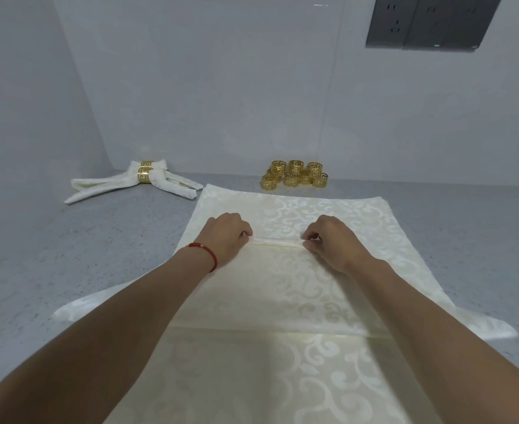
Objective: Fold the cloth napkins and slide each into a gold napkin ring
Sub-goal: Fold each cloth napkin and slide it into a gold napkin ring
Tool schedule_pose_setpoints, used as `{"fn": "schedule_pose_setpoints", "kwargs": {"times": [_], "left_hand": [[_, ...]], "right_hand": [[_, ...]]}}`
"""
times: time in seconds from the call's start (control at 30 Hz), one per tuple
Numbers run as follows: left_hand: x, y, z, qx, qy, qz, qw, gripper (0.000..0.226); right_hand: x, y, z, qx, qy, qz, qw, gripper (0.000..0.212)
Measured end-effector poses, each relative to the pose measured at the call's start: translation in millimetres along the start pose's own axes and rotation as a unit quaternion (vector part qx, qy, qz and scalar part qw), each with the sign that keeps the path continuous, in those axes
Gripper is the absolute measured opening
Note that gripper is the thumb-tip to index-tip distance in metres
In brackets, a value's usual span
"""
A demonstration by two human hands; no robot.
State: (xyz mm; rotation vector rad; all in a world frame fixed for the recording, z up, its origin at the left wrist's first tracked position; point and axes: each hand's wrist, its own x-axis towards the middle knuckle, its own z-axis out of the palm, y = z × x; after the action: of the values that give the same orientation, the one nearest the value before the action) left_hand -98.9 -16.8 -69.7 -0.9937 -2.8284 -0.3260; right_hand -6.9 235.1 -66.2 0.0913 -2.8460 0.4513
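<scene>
Napkin (282, 270) edge is pinched up into a thin ridge between both hands. The left hand (226, 237) has its fingers curled in, nipping one end of the ridge, and the right hand (328, 240) nips the other end the same way. The napkin lies flat on the grey table (83, 255), on top of more napkins of the same kind (how many, I cannot tell).

The cloth looks smooth and slippery. If one hand pulls harder, the fold could go crooked. The napkin under it could get dragged along too. If the pinch lets go, the fold could fall flat.

Gold rings (294, 175) sit in a bunch at the back, well apart from the hands. Two finished napkins (135, 183) lie near the left corner.
</scene>
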Motion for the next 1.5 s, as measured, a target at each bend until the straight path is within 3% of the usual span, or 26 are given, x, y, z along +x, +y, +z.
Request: {"fn": "schedule_pose_setpoints", "kwargs": {"times": [0.13,0.27,0.37,0.43,0.53,0.6,0.67,0.87,1.0,1.1,1.17,1.23,1.3,1.37,1.43,1.5], "left_hand": [[-5.9,1.4,-3.9,0.091,0.023,0.044,0.995,0.006],[-15.8,8.6,-9.6,0.239,0.036,0.12,0.963,0.03],[-25.3,15.3,-12.0,0.274,0.02,0.14,0.951,0.029],[-27.2,17.7,-14.6,0.229,0.03,0.097,0.968,0.021],[-29.8,12.9,-15.8,0.041,0.033,0.001,0.999,0.023],[-29.4,6.2,-14.7,-0.038,0.028,-0.03,0.998,0.022],[-28.1,4.4,-14.7,-0.046,0.002,-0.032,0.998,0.02],[-29.3,8.3,-13.5,0.121,0.019,0.05,0.991,0.017],[-43.0,18.6,-18.9,0.264,0.02,0.13,0.956,0.03],[-51.7,24.1,-20.7,0.304,0.006,0.156,0.94,0.023],[-50.4,19.8,-17.1,0.248,0.005,0.101,0.963,0.021],[-50.5,13.5,-14.9,0.083,0.01,0.022,0.996,0.024],[-52.0,9.6,-10.3,-0.029,0.034,-0.035,0.998,0.021],[-52.3,9.6,-9.5,-0.027,0.023,-0.041,0.999,0.007],[-54.4,14.1,-12.3,-0.003,0.011,-0.03,0.999,0.023],[-56.9,15.3,-14.1,0.05,0.026,-0.004,0.998,0.012]], "right_hand": [[-4.2,-7.3,-2.4,-0.14,0.004,-0.074,0.987,0.004],[-16.8,-16.0,-3.1,-0.242,-0.026,-0.139,0.96,0.017],[-19.2,-24.4,-12.1,-0.232,-0.07,-0.12,0.963,0.01],[-16.2,-22.4,-14.7,-0.167,-0.086,-0.049,0.981,0.012],[-15.3,-12.6,-10.6,-0.024,-0.058,0.045,0.997,0.023],[-16.6,-9.9,-6.5,-0.004,-0.042,0.06,0.997,0.02],[-17.5,-7.9,-3.6,-0.026,-0.038,0.041,0.998,0.015],[-25.3,-19.6,-9.4,-0.248,-0.037,-0.107,0.962,0.012],[-40.5,-21.9,-10.4,-0.278,-0.024,-0.189,0.942,0.017],[-45.7,-25.1,-14.7,-0.25,-0.055,-0.157,0.954,0.01],[-41.8,-22.7,-18.4,-0.169,-0.08,-0.074,0.98,0.016],[-38.0,-17.7,-17.2,-0.08,-0.072,-0.005,0.994,0.026],[-38.9,-13.0,-11.4,-0.04,-0.044,0.026,0.998,0.027],[-42.7,-13.4,-6.3,-0.041,-0.028,0.019,0.999,0.018],[-45.7,-15.7,-5.8,-0.07,-0.013,-0.009,0.997,0.014],[-47.0,-16.8,-8.3,-0.127,0.0,-0.046,0.991,0.013]]}}
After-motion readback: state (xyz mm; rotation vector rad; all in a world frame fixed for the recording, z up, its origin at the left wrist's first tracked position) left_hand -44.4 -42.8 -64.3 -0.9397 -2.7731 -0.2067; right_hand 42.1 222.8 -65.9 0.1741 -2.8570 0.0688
